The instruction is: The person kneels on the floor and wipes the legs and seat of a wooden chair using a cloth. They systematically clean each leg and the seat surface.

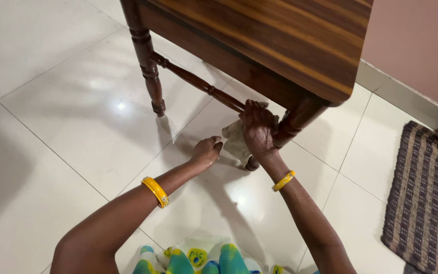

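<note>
One wooden table (280,45), two turned legs (148,66) in view, one cloth (236,142), two yellow bangles (156,192), one striped mat (427,193).

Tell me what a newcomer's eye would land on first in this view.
The dark wooden table fills the top of the view, standing on glossy white floor tiles. Below its right front leg, the right hand presses a pale cloth against the turned rung, while the left hand hangs just beside the cloth. Bright yellow bangles ring both wrists, and a striped woven mat lies at the right edge.
</note>
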